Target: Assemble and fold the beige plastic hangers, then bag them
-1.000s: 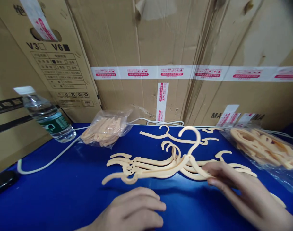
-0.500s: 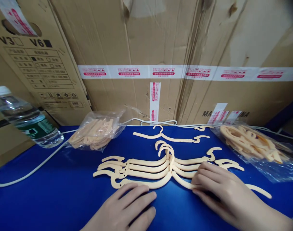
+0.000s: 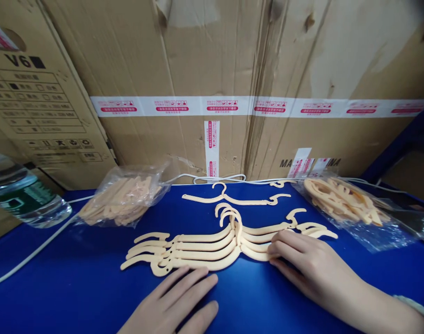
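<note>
Centrally, 4 cream hangers (image 3: 206, 254) lay overlapped on the blue worktop (image 3: 239, 297), their left arms stacked in near-parallel rows and their hooks bunched together, leaning leftward. Nearest of these was the front hanger (image 3: 220, 265), its shoulders running below the other 3. Right hand (image 3: 312, 264): thumb and fingers closed on this hanger's right arm, just beside the centre; the back of the hand hid the arm's outer end. Left hand (image 3: 177, 301): fingers apart and slightly bent, gripping nothing, with 2 fingertips at the lower edge of the same hanger's left arm. Whether they pressed on it could not be told.

Behind the group, 1 lone hanger (image 3: 248, 202) lay well apart from both hands, hook pointing to the back. Beyond it, a small curved piece (image 3: 281, 183) sat near the rear edge. Far left, a clear bag (image 3: 123, 197) of similar cream parts; at right, another plastic bag (image 3: 340, 199) with more such parts inside. A water bottle (image 3: 27, 197), green label, tilted, was cut by the left edge of view. White cable (image 3: 30, 256) ran past it and along the back, at the foot of a taped carton (image 3: 163, 148).
</note>
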A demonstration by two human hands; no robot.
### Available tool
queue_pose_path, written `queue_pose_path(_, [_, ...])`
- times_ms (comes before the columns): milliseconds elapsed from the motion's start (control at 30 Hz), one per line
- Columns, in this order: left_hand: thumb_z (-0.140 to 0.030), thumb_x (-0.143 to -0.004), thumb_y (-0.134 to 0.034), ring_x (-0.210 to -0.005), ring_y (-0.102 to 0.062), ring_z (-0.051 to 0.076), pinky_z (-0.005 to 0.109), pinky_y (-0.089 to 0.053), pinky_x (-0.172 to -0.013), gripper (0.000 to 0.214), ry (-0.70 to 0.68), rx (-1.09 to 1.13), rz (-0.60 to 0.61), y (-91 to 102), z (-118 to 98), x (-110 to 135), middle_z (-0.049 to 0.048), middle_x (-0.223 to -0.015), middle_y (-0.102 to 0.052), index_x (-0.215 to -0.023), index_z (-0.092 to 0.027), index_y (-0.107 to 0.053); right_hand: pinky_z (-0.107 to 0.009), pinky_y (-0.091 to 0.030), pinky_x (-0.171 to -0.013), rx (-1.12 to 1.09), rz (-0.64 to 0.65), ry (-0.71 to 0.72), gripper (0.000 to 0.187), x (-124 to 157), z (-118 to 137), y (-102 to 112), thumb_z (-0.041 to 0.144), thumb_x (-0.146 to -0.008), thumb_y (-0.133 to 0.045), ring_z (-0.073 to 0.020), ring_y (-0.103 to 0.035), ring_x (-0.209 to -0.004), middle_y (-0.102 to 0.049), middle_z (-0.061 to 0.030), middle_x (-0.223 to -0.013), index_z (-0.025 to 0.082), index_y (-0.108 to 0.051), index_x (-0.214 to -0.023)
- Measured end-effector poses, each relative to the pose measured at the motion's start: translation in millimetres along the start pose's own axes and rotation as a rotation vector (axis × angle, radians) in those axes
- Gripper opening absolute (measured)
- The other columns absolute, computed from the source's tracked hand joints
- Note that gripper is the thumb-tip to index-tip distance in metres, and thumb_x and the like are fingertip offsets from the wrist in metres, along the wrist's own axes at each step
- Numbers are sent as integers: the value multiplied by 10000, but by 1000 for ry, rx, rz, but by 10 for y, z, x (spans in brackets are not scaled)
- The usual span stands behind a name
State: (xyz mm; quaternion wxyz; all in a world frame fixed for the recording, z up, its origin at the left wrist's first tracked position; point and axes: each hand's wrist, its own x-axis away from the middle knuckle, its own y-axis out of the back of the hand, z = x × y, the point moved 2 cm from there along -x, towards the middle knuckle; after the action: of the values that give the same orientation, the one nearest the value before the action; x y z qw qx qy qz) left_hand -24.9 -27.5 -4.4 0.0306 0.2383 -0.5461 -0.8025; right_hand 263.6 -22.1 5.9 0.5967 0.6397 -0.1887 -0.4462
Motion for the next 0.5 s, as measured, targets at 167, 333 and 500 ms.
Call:
queue_pose_path(167, [-283,-980,-463,-1228,-539,148,292,-330,-1104,285,-69,-6,-91,-70,77,-11,-3,-1282,-630,-1219,-263,-617,-281,-449,-603,54,-27,12,270,-4,-22,-13,133,-956,-352,-166,-563,-693,-595,-59,-824,173,-614,-907])
queue_pose_path(333, [-329,-961,-503,-1305,-464,179,323,-329,-1107,317,-27,35,-129,-213,104,51,38,-1360,-567,-1255,-249,-591,-271,-483,-633,90,-96,57,292,-27,0,26,108,-942,-344,-160,-603,-734,-630,-79,-883,166,-627,-900])
queue_pose_path(500, [-342,-961,-501,-1286,-489,200,351,-387,-1075,302,72,111,-39,-163,51,32,54,-1390,-536,-1230,-253,-605,-300,-498,-653,150,-126,82,293,-38,34,61,89,-920,-352,-184,-614,-769,-646,-90,-882,162,-634,-890])
